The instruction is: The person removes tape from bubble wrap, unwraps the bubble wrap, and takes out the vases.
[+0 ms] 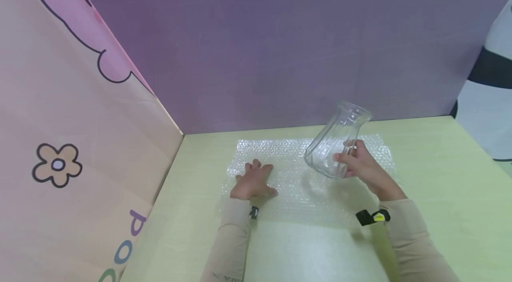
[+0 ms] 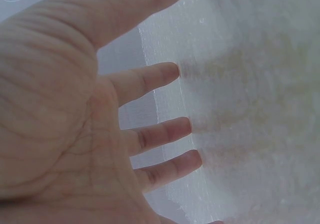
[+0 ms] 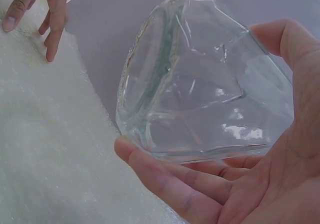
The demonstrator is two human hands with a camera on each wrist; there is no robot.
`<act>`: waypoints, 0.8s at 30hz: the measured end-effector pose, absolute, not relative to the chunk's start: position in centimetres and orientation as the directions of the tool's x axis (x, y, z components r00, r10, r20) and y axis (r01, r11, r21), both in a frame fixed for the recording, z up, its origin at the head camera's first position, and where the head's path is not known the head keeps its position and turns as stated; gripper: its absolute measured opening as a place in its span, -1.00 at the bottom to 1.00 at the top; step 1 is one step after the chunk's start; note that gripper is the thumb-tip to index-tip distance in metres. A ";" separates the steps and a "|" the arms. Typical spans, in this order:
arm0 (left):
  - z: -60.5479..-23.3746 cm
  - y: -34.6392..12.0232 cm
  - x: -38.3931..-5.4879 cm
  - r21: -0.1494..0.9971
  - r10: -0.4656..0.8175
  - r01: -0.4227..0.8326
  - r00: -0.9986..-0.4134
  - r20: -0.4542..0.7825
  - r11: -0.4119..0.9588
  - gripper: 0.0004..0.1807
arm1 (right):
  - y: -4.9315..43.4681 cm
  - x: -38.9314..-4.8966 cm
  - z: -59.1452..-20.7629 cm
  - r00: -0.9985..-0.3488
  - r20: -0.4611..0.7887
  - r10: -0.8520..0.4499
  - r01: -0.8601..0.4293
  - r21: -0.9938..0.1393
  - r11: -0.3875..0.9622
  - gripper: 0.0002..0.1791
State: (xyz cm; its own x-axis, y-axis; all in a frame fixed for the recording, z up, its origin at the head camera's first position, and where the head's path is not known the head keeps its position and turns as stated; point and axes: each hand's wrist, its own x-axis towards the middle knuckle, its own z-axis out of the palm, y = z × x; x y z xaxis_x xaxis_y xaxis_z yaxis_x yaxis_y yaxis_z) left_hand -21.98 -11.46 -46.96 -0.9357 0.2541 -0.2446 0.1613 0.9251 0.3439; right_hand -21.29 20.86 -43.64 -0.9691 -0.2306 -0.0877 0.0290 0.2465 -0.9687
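Note:
A clear glass vase (image 1: 334, 142) with a flared mouth and ribbed sides is tilted above a sheet of bubble wrap (image 1: 292, 184) on the table. My right hand (image 1: 362, 164) grips the vase by its lower side, thumb on one face and fingers on the other. In the right wrist view the thick base of the vase (image 3: 200, 89) faces left. My left hand (image 1: 253, 180) has its fingers spread and its fingertips on the left part of the bubble wrap. The left wrist view shows those fingertips (image 2: 172, 72) touching the wrap.
The pale yellow-green table (image 1: 452, 193) extends around the wrap. A purple-grey panel (image 1: 280, 50) stands along its back edge. At the left rises a cream panel (image 1: 92, 117) with a flower drawing and letters. A black-and-white shape (image 1: 490, 77) is at the right.

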 end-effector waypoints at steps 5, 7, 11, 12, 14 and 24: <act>-47.0 -11.4 -22.0 0.340 0.253 0.161 -0.936 -0.245 0.926 -0.04 | 20.9 -21.3 -43.5 -0.972 -0.086 -0.217 0.034 -0.972 0.232 -0.28; -46.9 -11.4 -22.0 0.340 0.252 0.161 -0.936 -0.245 0.927 -0.04 | 20.8 -21.3 -43.5 -0.974 -0.088 -0.210 0.040 -0.974 0.223 -0.28; -46.8 -11.4 -22.0 0.343 0.252 0.159 -0.936 -0.245 0.926 -0.04 | 20.8 -21.4 -43.5 -0.975 -0.090 -0.203 0.044 -0.975 0.218 -0.30; -46.8 -11.4 -21.9 0.344 0.252 0.159 -0.936 -0.245 0.926 -0.04 | 20.8 -21.4 -43.5 -0.975 -0.090 -0.202 0.044 -0.975 0.219 -0.30; -46.7 -11.4 -21.9 0.346 0.251 0.157 -0.936 -0.245 0.925 -0.05 | 20.8 -21.4 -43.5 -0.976 -0.088 -0.200 0.043 -0.975 0.220 -0.32; -46.6 -11.3 -21.9 0.351 0.252 0.157 -0.936 -0.246 0.923 -0.04 | 20.9 -21.2 -43.4 -0.978 -0.076 -0.196 0.034 -0.977 0.208 -0.35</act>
